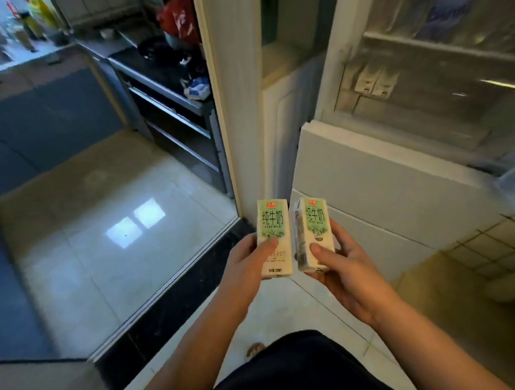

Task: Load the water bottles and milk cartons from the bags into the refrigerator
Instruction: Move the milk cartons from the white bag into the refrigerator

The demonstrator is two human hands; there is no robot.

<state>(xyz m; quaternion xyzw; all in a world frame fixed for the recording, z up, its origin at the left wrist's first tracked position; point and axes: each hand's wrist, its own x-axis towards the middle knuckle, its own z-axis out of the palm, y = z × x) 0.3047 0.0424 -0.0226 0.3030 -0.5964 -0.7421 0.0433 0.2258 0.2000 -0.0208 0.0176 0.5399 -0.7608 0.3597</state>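
While each hand pinches one carton low at lower centre, left hand [247,261] on left carton [274,238], right hand [345,267] on right carton [312,233]; judged light, stiff-walled, crushable; hold mid-body.

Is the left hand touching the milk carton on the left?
Touching. The head view shows the left hand holding the left milk carton, its thumb lying across the carton's front face.

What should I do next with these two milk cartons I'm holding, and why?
Probably raise both up and right toward the open refrigerator shelf. The left hand grips the left carton, the right hand grips the right carton, both held low, below that shelf, so neither is loaded yet.
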